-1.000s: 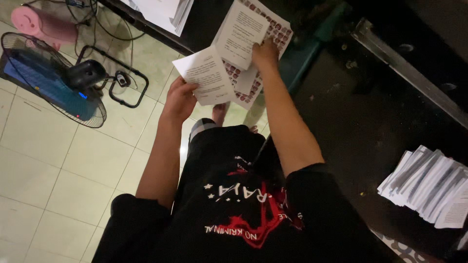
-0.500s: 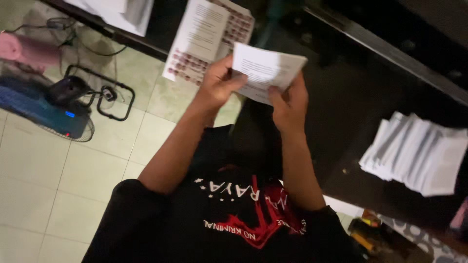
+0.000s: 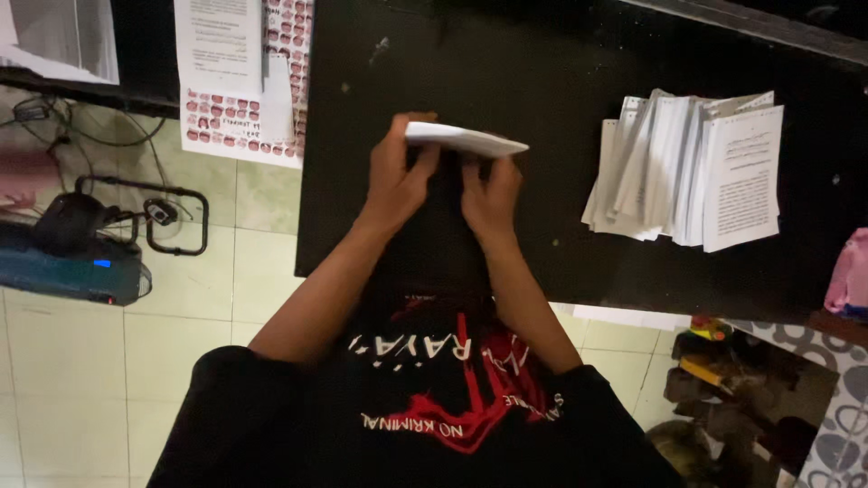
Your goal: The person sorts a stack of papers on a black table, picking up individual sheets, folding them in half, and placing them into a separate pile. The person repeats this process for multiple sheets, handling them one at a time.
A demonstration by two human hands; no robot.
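Both of your hands are on the folded white paper (image 3: pixel 466 139), held just above the black table (image 3: pixel 561 72). Your left hand (image 3: pixel 398 176) pinches its near-left end, fingers curled up behind the edge and thumb pressing from your side. Your right hand (image 3: pixel 491 194) sits just below the sheet's middle, fingertips pushing up against the underside. Both grips are closed on the paper, narrow and firm.

The sheet shows nearly edge-on, a thin white sliver. Its long axis runs from about 9 o'clock to 3 o'clock, dipping slightly towards 4 at the free end. That free end pokes out past your right hand, unsupported. From the left grip the paper stretches off to 3 o'clock; from the right grip it lies at 12 o'clock, touching the fingertips.

Moving outward: at 3 o'clock from your hands, well apart, a fanned stack of folded leaflets (image 3: pixel 692 172) lies on the same table. Your right hand is the nearer one to it. At 10 o'clock, a printed sheet with rows of small red pictures (image 3: pixel 244 117) hangs over the table's left edge.

Farther left, on the tiled floor (image 3: pixel 181 298), a dark blue device with a lit indicator (image 3: pixel 77 271) rests beside a black wire stand (image 3: pixel 172 217).
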